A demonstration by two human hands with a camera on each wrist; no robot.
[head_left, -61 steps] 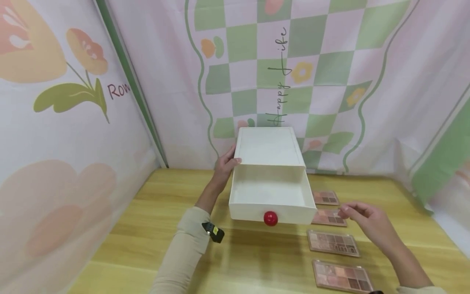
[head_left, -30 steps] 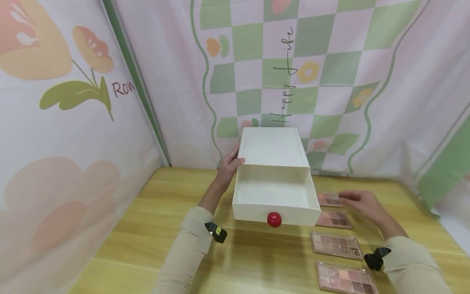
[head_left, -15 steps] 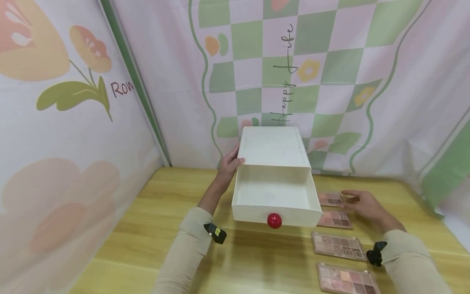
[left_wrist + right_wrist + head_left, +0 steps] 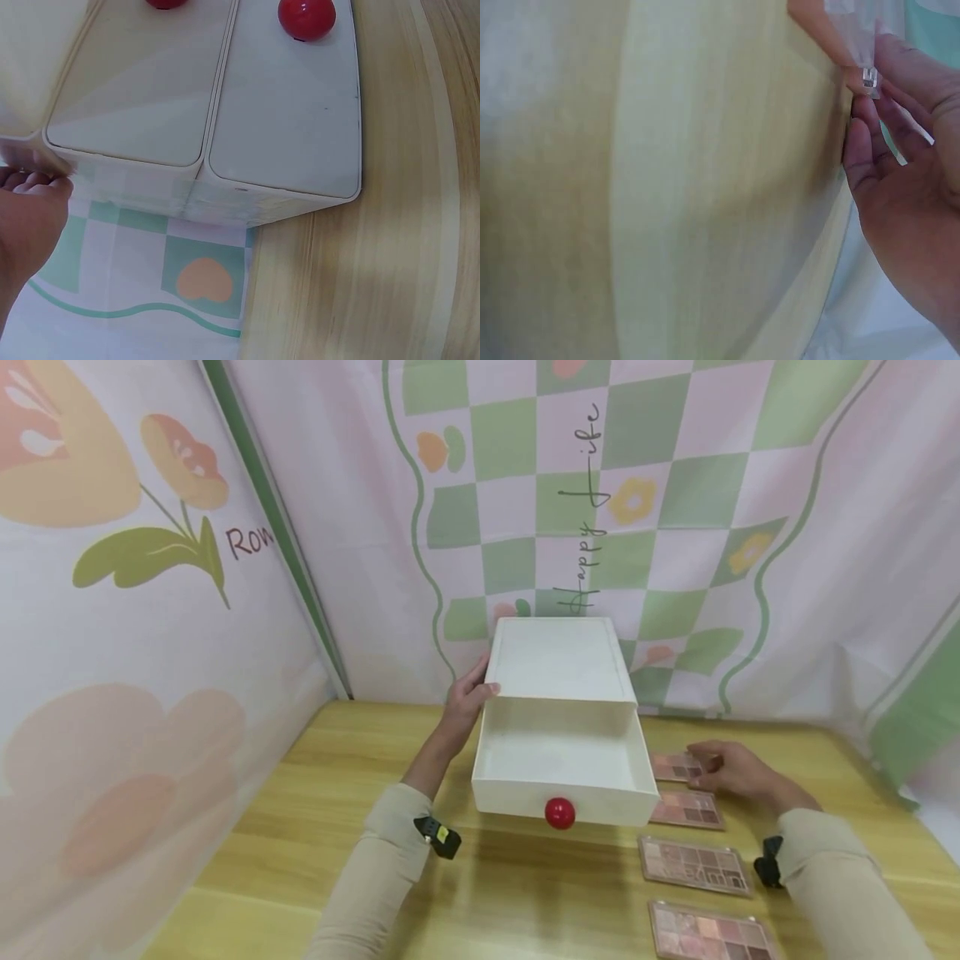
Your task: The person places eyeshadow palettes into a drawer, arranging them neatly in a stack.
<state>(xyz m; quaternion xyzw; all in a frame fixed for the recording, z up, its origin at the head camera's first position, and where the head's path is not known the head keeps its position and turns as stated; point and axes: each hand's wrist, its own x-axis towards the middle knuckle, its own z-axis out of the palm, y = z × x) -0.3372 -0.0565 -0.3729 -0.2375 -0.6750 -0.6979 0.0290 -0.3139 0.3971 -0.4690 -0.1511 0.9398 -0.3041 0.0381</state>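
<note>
**Brace on one side, pinch on the other**

Floral cloth (image 4: 360, 527) hangs beyond both hands; beneath them we have a wood-grain table (image 4: 375, 760). Between the hands: white drawer unit (image 4: 558, 660), top drawer (image 4: 502, 795) standing open. Left hand (image 4: 463, 703) grips the unit's side, we judge to steady it. Right hand (image 4: 735, 770) pinches the farthest palette (image 4: 670, 767) by its edge, probably the readiest hold. Three other palettes (image 4: 693, 865) line up from there toward the body, likely spaced for easy reach. Red knob (image 4: 560, 813): drawer front, between the forearms.

White drawer unit (image 4: 561, 664): upright, top drawer pulled out | farthest pinkish palette (image 4: 671, 767): beside unit
</note>
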